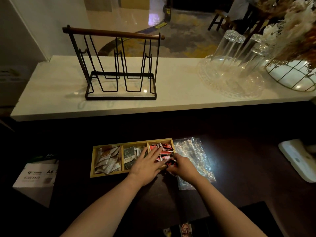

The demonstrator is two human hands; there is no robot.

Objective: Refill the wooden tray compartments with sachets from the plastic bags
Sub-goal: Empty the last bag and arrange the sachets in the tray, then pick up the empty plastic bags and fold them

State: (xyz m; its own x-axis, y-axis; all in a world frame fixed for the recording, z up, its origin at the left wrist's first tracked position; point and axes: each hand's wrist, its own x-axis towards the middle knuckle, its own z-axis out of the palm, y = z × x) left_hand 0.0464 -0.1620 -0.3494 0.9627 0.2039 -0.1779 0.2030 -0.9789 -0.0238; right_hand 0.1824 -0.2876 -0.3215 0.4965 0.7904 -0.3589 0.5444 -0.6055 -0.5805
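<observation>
Wooden tray [92, 161] sits on the dark surface [239, 159] before me, its three compartments side by side: pale sachets [106, 159] fill the left one, dark sachets [129, 155] the middle one, and red sachets [164, 148] heap the right one above its walls. My left hand [147, 165] lies flat and spread, reaching from the middle compartment onto the red heap, pressing it down and holding nothing. My right hand [183, 166] is at the tray's near right corner with its grip closed narrow on a few red sachets, which sit at my fingertips just over the rim. The plastic bag [193, 151] lies crumpled just right of the tray, partly under that hand, and looks nearly empty.

The risk, as I judge it, is the overfull right compartment: pushing more in could tip sachets over the near rim onto the surface, or over the divider into the dark ones. My flat palm could also drag the light tray sideways
</observation>
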